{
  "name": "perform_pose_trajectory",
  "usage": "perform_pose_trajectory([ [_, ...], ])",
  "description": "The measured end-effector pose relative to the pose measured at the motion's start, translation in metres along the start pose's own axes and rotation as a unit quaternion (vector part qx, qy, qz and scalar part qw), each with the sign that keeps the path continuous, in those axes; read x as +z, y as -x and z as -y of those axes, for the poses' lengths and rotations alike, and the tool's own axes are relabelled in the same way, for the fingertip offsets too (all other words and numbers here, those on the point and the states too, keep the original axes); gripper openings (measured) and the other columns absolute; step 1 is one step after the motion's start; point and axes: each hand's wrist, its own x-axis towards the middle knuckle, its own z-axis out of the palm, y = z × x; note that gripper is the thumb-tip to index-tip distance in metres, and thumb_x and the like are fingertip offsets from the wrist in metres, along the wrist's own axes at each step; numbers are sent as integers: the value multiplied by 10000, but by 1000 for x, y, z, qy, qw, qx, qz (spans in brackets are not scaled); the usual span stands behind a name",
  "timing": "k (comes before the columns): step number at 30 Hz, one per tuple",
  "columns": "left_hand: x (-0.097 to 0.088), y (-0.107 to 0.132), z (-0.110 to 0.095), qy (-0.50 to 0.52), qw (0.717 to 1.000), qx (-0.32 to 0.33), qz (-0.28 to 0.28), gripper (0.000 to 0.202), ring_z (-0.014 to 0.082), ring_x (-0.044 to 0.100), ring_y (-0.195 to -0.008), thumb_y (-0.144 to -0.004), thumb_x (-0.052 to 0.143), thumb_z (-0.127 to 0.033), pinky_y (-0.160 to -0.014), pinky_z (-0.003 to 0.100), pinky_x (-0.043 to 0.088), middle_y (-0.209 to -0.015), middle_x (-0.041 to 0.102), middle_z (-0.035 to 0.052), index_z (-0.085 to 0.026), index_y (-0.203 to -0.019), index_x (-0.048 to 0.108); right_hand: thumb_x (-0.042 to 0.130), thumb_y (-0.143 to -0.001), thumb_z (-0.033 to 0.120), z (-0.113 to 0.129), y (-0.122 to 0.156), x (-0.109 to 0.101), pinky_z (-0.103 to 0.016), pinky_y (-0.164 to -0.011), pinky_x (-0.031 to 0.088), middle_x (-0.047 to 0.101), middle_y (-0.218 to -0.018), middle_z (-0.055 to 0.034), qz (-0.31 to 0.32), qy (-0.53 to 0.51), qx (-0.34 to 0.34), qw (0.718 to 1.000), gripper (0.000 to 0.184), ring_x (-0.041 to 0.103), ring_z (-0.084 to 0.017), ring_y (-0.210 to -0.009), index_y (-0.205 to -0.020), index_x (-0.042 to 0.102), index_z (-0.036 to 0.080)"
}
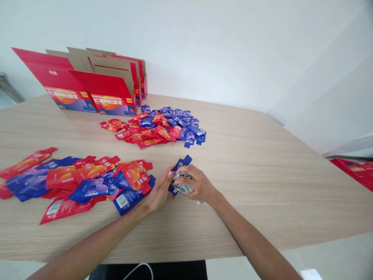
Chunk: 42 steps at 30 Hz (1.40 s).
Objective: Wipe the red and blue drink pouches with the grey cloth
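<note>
My right hand (196, 184) is closed round a small stack of foil pouches (184, 186) on the wooden table (262, 175), their silvery edges showing between the fingers. A blue pouch (182, 162) sticks up behind that stack. My left hand (159, 191) lies against the stack's left side, fingers pressed to it. Just left of my hands spreads a loose heap of red and blue pouches (78, 181).
A second pile of smaller red and blue pouches (163, 127) lies farther back at the table's middle. Red cartons with open flaps (96, 87) stand at the back left against the white wall. Something red (355, 171) lies beyond the table's right edge.
</note>
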Motion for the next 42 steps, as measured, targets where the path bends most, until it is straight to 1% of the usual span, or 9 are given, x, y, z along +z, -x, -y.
perform_pose_trajectory([
  [2,0,-1,1,2,1000,1,-4,802,186,576,-735,-905,496,-741,-512,288,518,-1074,662,109,-160,-1457,526,700,-899,238,1,-1,0,-376,-906,560,658,-1155,-98,0,6,-3,1000,141,630,-224,-1007,-1039,691,239],
  [11,0,-1,-3,4,1000,-13,9,904,175,579,-631,-896,436,-793,-533,285,487,-789,671,67,-100,-1474,485,680,-869,173,-17,2,-3,-415,-870,554,626,-1133,-104,-100,44,154,982,167,606,-258,-1014,-1025,697,232],
  [16,-1,-1,-2,5,1000,0,4,834,191,576,-677,-923,440,-749,-531,299,501,-894,684,76,-138,-1489,489,705,-895,256,-6,1,-2,-390,-905,556,648,-1151,-96,-36,12,51,998,152,626,-238,-1033,-1046,690,247],
  [21,-3,-3,-2,-34,998,36,-25,736,219,612,-852,-926,486,-712,-733,332,548,-1084,697,97,-180,-1424,589,706,-896,253,2,0,2,-382,-922,554,659,-1168,-90,20,7,-25,999,161,633,-224,-1026,-1055,678,255],
  [25,-2,-4,-3,0,1000,1,-14,855,188,590,-694,-887,477,-779,-516,284,492,-935,672,87,-138,-1448,545,699,-899,257,-9,1,1,-392,-905,558,641,-1149,-93,-44,21,66,997,145,620,-238,-1030,-1043,678,250],
  [29,1,-2,-7,-6,1000,-2,3,877,154,558,-606,-888,459,-791,-504,263,481,-777,644,51,-113,-1437,544,665,-852,146,-22,5,-1,-416,-897,547,609,-1154,-95,-104,33,169,980,208,602,-257,-1048,-1035,684,243],
  [35,1,-1,-19,-44,999,23,2,797,150,603,-610,-886,586,-687,-501,248,491,-881,697,72,-156,-1472,487,651,-830,148,-15,4,-1,-417,-887,542,603,-1145,-86,-110,17,173,979,244,596,-262,-1044,-1047,691,252],
  [39,-18,-1,-42,-110,991,49,-59,839,183,667,-621,-857,624,-673,-503,257,505,-902,726,90,-140,-1477,436,638,-793,122,-9,3,3,-428,-910,544,591,-1126,-80,-149,2,187,971,304,597,-267,-1064,-1062,680,258],
  [42,-55,2,-68,-237,960,61,-134,788,240,713,-775,-830,616,-694,-633,314,571,-965,748,104,-134,-1380,542,622,-782,104,-9,5,7,-429,-928,544,584,-1128,-76,-159,-6,198,967,324,597,-260,-1065,-1060,672,262],
])
